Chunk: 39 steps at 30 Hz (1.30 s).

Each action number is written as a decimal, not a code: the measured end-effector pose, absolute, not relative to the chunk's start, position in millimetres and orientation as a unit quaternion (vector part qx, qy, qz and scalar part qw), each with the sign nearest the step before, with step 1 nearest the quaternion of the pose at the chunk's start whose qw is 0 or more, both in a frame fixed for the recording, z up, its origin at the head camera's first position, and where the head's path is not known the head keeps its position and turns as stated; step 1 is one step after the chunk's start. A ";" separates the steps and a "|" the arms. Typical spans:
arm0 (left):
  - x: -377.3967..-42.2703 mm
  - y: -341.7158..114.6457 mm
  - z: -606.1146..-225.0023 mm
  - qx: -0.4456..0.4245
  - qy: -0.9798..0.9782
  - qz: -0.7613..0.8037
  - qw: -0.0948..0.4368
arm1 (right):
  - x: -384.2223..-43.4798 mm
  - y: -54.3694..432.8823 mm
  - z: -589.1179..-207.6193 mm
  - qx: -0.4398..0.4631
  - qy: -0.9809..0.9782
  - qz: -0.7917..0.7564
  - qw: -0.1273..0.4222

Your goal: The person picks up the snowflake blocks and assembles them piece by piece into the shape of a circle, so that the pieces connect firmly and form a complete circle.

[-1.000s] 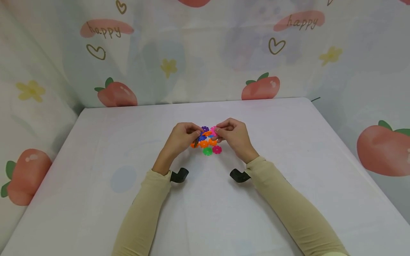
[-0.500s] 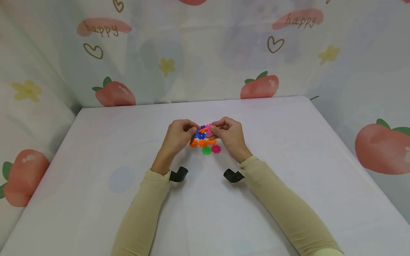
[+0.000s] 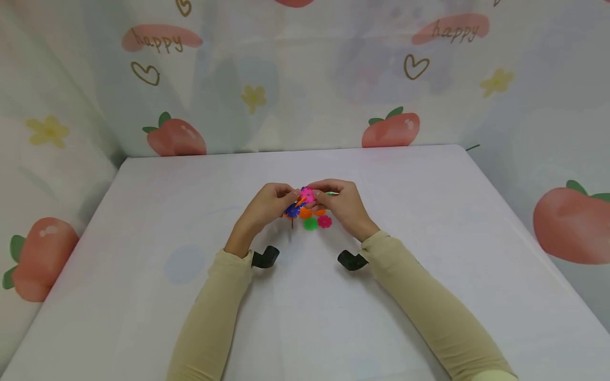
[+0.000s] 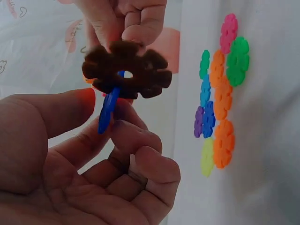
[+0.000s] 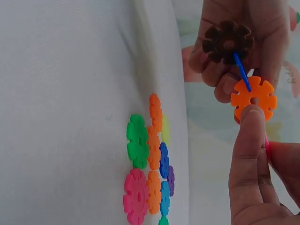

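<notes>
Both hands hold a small chain of linked plastic snowflake discs above the table. In the left wrist view, a brown disc [image 4: 147, 70] is slotted onto a blue disc [image 4: 107, 112]. An orange disc [image 5: 266, 95] joins the blue one in the right wrist view. My left hand [image 3: 269, 207] grips the chain near the blue and orange discs; its exact contact is partly hidden. From the right, my right hand [image 3: 347, 206] pinches a pink disc [image 3: 307, 194] against the orange one, a fingertip touching the orange disc.
Loose discs lie flat beneath the hands: green [image 3: 311, 224], deep pink [image 3: 324, 221], several orange [image 4: 224, 144], blue [image 4: 209, 119], light blue [image 4: 205, 90], purple [image 4: 198, 122] and yellow [image 4: 206, 157]. A white cloth [image 3: 305, 317] covers the table; a printed curtain [image 3: 305, 121] stands behind.
The hands have drawn closer together. The pink disc has turned its face to the head camera, and the chain has tilted, with the brown disc now hanging lower, edge-on.
</notes>
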<state>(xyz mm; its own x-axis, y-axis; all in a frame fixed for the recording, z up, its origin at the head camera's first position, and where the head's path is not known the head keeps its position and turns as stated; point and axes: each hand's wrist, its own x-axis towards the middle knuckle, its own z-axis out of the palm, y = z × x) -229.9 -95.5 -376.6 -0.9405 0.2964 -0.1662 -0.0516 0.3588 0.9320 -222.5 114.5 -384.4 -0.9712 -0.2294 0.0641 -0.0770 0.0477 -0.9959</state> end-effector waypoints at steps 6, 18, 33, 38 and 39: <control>-229.2 -93.3 -378.5 0.073 0.801 0.575 0.149 | -222.3 112.4 -381.9 -0.118 0.712 -0.688 0.079; -229.1 -95.5 -377.5 0.042 0.803 0.577 0.145 | -237.3 119.4 -388.1 -0.106 0.786 -0.608 0.039; -227.9 -92.4 -376.5 0.034 0.805 0.573 0.148 | -264.5 142.8 -395.7 -0.043 0.883 -0.461 0.080; -227.7 -91.9 -377.5 0.038 0.801 0.579 0.148 | -269.0 147.8 -401.6 -0.038 0.905 -0.410 0.105; -227.8 -91.9 -377.8 0.038 0.801 0.579 0.147 | -269.4 148.3 -402.2 -0.039 0.909 -0.401 0.109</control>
<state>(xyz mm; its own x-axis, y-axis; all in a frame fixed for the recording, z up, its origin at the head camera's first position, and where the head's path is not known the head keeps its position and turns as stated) -227.8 -91.9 -377.8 -0.9542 0.2305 -0.1908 -0.1091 0.3259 0.9391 -269.4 148.3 -402.2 -0.9733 -0.1582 -0.1665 0.0166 0.6747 -0.7379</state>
